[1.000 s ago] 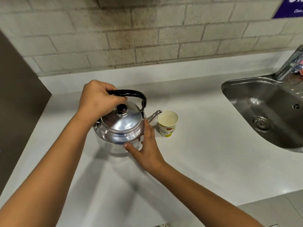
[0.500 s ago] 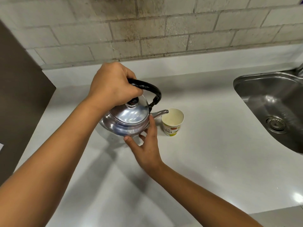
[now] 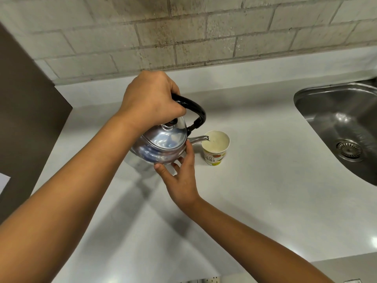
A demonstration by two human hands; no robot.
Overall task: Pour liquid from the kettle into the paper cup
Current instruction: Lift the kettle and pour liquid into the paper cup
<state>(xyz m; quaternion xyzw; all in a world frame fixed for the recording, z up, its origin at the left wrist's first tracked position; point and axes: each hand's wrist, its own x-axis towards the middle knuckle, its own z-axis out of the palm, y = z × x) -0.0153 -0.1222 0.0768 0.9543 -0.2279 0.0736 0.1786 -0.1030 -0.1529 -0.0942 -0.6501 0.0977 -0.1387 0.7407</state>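
A shiny metal kettle with a black handle hangs tilted above the white counter. My left hand is closed around the handle from above. The spout reaches over the rim of a white paper cup with yellow print, which stands upright just right of the kettle. A thin stream of liquid seems to leave the spout tip into the cup. My right hand has its fingers spread and touches the kettle's lower right side from below.
A steel sink with a drain is set into the counter at the right. A brick wall runs along the back. A dark panel stands at the left edge. The counter's front edge runs along the bottom right.
The kettle has been lifted off the counter and tipped to the right, so its spout now sits over the cup. My right hand stayed under the kettle's side.
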